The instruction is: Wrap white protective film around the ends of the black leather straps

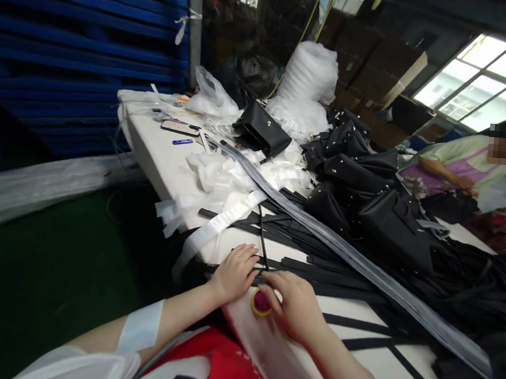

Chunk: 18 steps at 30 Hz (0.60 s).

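Note:
My left hand (234, 274) rests at the near table edge, its fingers curled over a black strap (260, 275). Close beside it, my right hand (294, 302) has its thumb and fingers bent round the same strap; the exact grip is partly hidden. Between the hands a thin black strip (263, 237) runs away from me. A yellow-rimmed roll with a magenta core (261, 303) lies under my right thumb. Many flat black straps (338, 275) lie beyond and to the right of my hands.
A long grey bundle of strips (320, 230) crosses the table diagonally. Beyond are white scraps (219, 172), a black bag (262, 129), a phone (179, 127) and a blue marker (182, 142). Black bags (366, 192) are heaped at right, near another person (452, 164).

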### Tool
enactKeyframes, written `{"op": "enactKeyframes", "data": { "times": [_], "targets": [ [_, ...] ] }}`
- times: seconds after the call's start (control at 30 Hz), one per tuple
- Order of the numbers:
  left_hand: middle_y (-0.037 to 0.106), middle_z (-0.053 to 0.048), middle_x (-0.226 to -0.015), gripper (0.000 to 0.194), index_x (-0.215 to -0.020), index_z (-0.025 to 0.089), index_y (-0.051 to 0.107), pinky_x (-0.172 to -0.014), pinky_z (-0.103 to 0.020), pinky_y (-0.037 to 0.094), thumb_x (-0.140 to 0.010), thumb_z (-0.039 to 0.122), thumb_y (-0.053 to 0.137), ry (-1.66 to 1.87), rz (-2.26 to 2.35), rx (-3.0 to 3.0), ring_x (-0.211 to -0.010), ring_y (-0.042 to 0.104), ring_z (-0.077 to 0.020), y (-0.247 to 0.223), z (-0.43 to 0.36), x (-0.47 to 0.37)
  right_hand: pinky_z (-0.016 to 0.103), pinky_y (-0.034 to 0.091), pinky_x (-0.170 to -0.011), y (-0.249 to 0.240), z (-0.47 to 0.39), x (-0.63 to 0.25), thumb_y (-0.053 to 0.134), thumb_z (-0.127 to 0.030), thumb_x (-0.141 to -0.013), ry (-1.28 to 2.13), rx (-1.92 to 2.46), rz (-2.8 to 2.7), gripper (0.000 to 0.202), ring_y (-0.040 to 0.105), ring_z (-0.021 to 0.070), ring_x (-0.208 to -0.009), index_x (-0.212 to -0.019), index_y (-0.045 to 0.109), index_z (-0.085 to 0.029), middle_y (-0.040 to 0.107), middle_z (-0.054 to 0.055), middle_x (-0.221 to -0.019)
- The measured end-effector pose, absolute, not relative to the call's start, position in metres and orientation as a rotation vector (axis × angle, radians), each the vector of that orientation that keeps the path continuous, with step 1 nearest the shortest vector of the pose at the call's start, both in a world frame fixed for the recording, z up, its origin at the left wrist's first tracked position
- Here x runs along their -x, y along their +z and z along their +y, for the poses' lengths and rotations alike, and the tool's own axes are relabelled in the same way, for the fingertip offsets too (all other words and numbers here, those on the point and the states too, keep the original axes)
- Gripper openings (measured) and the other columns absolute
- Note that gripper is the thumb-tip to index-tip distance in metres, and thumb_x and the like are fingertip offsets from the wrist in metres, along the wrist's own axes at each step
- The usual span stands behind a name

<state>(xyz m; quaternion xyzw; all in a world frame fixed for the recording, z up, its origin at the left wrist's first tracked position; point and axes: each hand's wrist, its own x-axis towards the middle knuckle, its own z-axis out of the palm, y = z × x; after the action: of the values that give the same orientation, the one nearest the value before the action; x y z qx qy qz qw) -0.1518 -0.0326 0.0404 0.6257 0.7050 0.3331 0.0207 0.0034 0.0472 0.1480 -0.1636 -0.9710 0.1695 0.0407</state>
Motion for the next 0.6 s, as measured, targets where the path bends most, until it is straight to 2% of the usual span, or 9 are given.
{"op": "enactKeyframes", "data": {
  "times": [0.07,0.13,0.2,0.27,0.3,0.37,0.47,0.53,0.6],
  "targets": [
    [0.064,-0.014,-0.121,0.029,-0.112,0.015,0.062,-0.105,-0.051,0.044,-0.085,0.019,0.052,1.119,2.124,-1.965,-0.120,0.054,-0.0291,0.043,-0.037,0.152,0.034,0.051,-0.080,0.157,0.060,0.037,0.042,-0.031,-0.097,0.541,0.506,-2.907,0.028,0.066,0.0218,-0.088,-0.110,0.065,-0.023,0.071,0.007,-0.099],
    [0.068,-0.012,-0.108,0.024,-0.104,0.016,0.065,-0.097,-0.047,0.050,-0.086,0.017,0.050,1.213,2.021,-2.022,-0.109,0.060,-0.0277,0.049,-0.046,0.151,0.033,0.050,-0.084,0.149,0.072,0.082,0.042,-0.028,-0.096,0.502,0.496,-2.852,0.029,0.065,0.0222,-0.095,-0.116,0.062,-0.022,0.067,0.009,-0.112],
    [0.070,-0.010,-0.100,0.020,-0.096,0.017,0.067,-0.092,-0.042,0.053,-0.086,0.014,0.050,1.309,1.930,-2.084,-0.102,0.062,-0.0250,0.059,-0.060,0.149,0.034,0.049,-0.088,0.130,0.082,0.123,0.043,-0.023,-0.094,0.419,0.543,-2.855,0.036,0.063,0.0239,-0.105,-0.128,0.055,-0.018,0.056,0.013,-0.132],
    [0.070,-0.008,-0.100,0.020,-0.095,0.018,0.066,-0.092,-0.039,0.053,-0.086,0.011,0.049,1.405,1.909,-2.110,-0.103,0.062,-0.0231,0.069,-0.076,0.148,0.036,0.047,-0.090,0.108,0.089,0.155,0.044,-0.021,-0.093,0.336,0.638,-2.878,0.042,0.059,0.0261,-0.111,-0.134,0.049,-0.012,0.043,0.019,-0.144],
    [0.070,-0.007,-0.101,0.020,-0.096,0.019,0.065,-0.093,-0.038,0.053,-0.086,0.011,0.050,1.441,1.926,-2.105,-0.104,0.062,-0.0226,0.073,-0.083,0.149,0.036,0.046,-0.091,0.097,0.091,0.166,0.045,-0.021,-0.093,0.308,0.674,-2.886,0.041,0.058,0.0271,-0.112,-0.132,0.050,-0.009,0.042,0.021,-0.144],
    [0.070,-0.007,-0.102,0.021,-0.099,0.019,0.064,-0.093,-0.037,0.053,-0.086,0.010,0.050,1.491,1.998,-2.054,-0.106,0.062,-0.0218,0.078,-0.094,0.153,0.035,0.046,-0.090,0.081,0.091,0.178,0.047,-0.020,-0.093,0.289,0.688,-2.891,0.032,0.059,0.0272,-0.111,-0.119,0.060,-0.008,0.050,0.022,-0.137],
    [0.070,-0.007,-0.103,0.020,-0.098,0.019,0.064,-0.094,-0.036,0.052,-0.087,0.010,0.052,1.523,2.112,-1.967,-0.107,0.062,-0.0212,0.080,-0.103,0.166,0.030,0.046,-0.084,0.071,0.089,0.179,0.047,-0.019,-0.093,0.312,0.653,-2.889,0.024,0.064,0.0226,-0.097,-0.094,0.070,-0.014,0.066,0.014,-0.112],
    [0.070,-0.007,-0.102,0.018,-0.095,0.020,0.065,-0.095,-0.035,0.051,-0.087,0.010,0.052,1.542,2.161,-1.932,-0.106,0.062,-0.0207,0.079,-0.104,0.177,0.027,0.046,-0.077,0.073,0.089,0.173,0.049,-0.022,-0.093,0.337,0.667,-2.869,0.022,0.065,0.0197,-0.088,-0.088,0.071,-0.017,0.069,0.010,-0.102],
    [0.069,-0.007,-0.105,0.018,-0.097,0.020,0.064,-0.096,-0.036,0.049,-0.087,0.010,0.052,1.575,2.219,-1.886,-0.106,0.062,-0.0209,0.079,-0.101,0.189,0.025,0.046,-0.074,0.079,0.088,0.164,0.052,-0.026,-0.093,0.362,0.681,-2.842,0.020,0.066,0.0178,-0.083,-0.089,0.070,-0.018,0.070,0.007,-0.100]
  ]
}}
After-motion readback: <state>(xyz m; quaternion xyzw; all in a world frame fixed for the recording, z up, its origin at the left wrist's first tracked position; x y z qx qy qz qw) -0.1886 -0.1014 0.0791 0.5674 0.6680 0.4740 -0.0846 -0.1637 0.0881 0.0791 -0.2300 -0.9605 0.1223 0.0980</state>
